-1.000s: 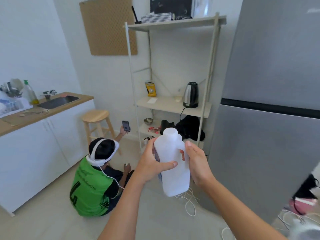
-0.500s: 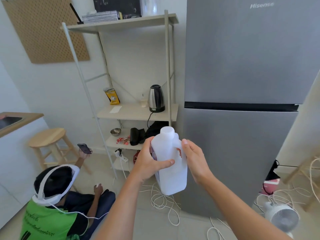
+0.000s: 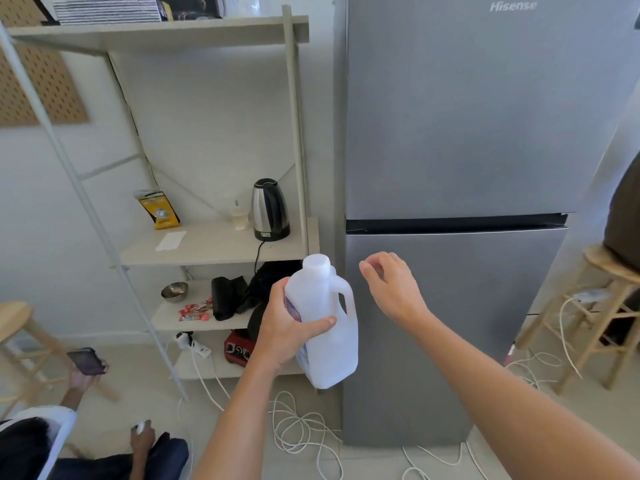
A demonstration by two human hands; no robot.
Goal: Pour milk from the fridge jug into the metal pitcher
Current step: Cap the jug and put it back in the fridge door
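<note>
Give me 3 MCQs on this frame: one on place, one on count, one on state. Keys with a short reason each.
1. Where does the electric kettle stand?
A. on the floor
B. on a middle shelf of the open rack
C. on the wooden stool

2. How many hands hold the milk jug?
A. none
B. one
C. two

3. What state are the fridge doors in?
A. both shut
B. upper door open
C. lower door open

Key:
1 B, the kettle sits on the rack shelf beside a yellow packet.
2 B, only the left hand has a grip on the jug; the right hand is off it, near the fridge.
3 A, both door fronts lie flush.
</note>
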